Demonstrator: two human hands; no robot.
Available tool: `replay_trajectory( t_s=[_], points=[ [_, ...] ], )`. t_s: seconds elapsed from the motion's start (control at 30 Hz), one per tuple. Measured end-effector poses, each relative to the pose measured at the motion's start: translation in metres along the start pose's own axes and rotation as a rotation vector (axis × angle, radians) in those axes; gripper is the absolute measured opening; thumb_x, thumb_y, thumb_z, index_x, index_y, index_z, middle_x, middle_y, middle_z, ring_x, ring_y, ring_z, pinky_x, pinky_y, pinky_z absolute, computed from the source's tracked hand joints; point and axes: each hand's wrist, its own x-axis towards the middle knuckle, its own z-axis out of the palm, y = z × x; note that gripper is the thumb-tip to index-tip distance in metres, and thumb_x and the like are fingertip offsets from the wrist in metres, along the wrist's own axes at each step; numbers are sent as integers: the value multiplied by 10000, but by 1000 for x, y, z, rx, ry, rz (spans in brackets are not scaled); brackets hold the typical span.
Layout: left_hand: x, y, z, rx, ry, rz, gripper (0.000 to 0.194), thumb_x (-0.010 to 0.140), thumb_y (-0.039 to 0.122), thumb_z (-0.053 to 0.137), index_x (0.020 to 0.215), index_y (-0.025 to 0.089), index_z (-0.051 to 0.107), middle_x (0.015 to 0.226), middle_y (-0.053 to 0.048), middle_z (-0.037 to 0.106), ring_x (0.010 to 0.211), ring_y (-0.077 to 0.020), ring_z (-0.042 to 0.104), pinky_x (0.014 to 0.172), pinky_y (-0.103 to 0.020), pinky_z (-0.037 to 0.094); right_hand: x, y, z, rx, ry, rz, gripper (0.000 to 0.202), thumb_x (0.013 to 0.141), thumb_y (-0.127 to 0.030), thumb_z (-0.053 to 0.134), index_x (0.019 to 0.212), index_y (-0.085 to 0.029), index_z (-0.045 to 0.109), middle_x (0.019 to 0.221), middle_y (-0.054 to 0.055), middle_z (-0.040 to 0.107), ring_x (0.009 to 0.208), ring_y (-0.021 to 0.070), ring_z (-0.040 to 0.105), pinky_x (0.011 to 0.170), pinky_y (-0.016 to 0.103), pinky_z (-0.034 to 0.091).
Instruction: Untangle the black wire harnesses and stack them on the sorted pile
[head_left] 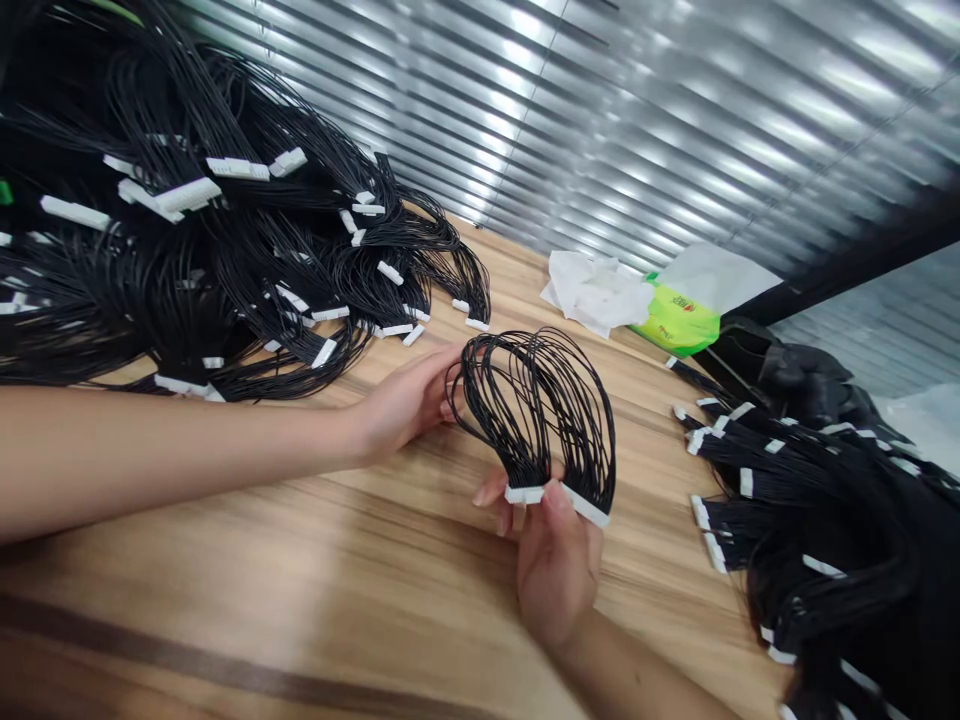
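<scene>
A bundle of thin black wires [536, 400] is bent into a loop above the wooden table [360, 590], with white connectors [589, 506] at its lower ends. My right hand [559, 560] pinches the bundle at the connectors, thumb on top. At the loop's upper left, my left hand [416, 400] touches the wires; its fingertips are partly hidden behind them, so its grip is unclear.
Black cables with white connectors form a large pile [225, 230] at the left. More cables [817, 510] lie at the right edge. White tissues [596, 290] and a green packet [679, 318] sit at the back, before a corrugated metal wall [600, 120].
</scene>
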Motion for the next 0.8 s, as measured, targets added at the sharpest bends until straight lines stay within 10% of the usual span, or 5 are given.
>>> replay_trajectory(
  t_s=[0.2, 0.37, 0.8],
  points=[
    [-3, 1, -7, 368, 262, 490, 88, 917, 259, 490, 863, 195, 464, 729, 23, 381, 663, -112, 362, 634, -222, 331, -2, 1, -1, -4, -73, 1, 179, 922, -369, 506, 865, -228, 601, 651, 1, 651, 606, 156, 600, 425, 232, 354],
    [-18, 5, -8, 833, -123, 1009, 15, 907, 218, 519, 918, 222, 529, 862, -15, 549, 817, -149, 494, 770, -283, 362, -2, 3, -3, -15, -120, 53, 216, 946, -380, 464, 883, -221, 595, 677, 20, 673, 580, 166, 587, 454, 264, 405],
    [-19, 8, -7, 1070, -290, 879, 134, 944, 275, 520, 964, 191, 623, 708, 19, 619, 642, -94, 522, 682, -238, 374, -3, 1, -3, -32, -139, 97, 208, 935, -398, 474, 871, -231, 581, 610, -9, 640, 519, 165, 572, 466, 284, 419]
  ],
)
